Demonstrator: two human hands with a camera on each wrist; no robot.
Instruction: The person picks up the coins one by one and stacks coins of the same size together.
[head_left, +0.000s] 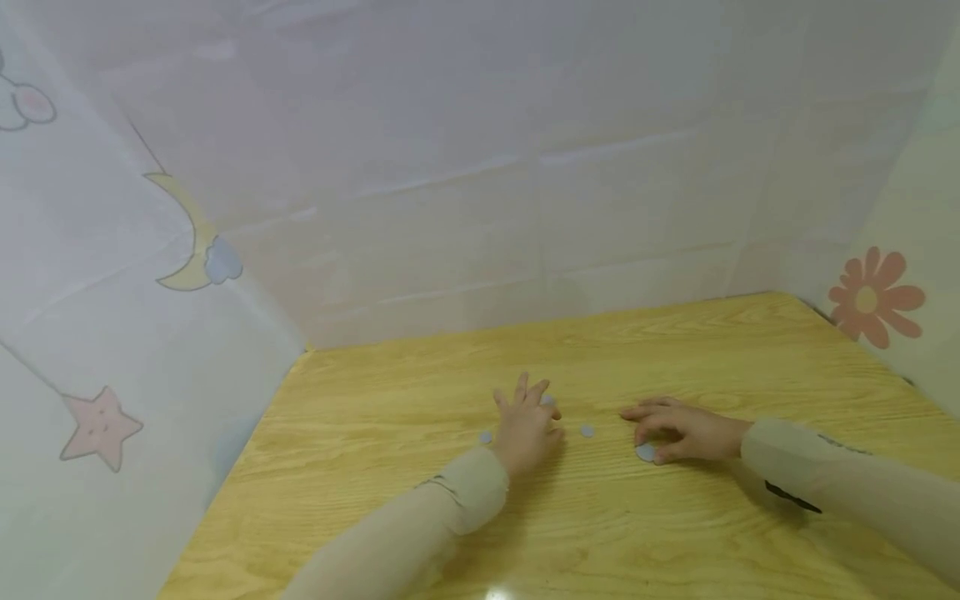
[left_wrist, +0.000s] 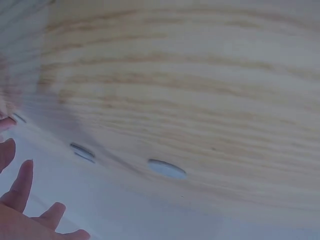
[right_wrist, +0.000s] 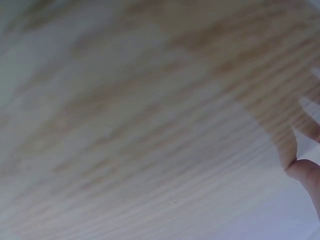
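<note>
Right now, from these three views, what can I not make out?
- Far disc: head view, partly hidden by left hand.
- Nearest disc: head view, partly covered by right hand; grip firmness unclear.
- Middle disc and leftmost disc: head view, too small to show markings.
- Left hand: left wrist view, cut off by left and bottom edges.
- Right hand: right wrist view, mostly cut off by right edge.

Dim wrist views, small glare on tabletop point(head_left: 600, 500)
</note>
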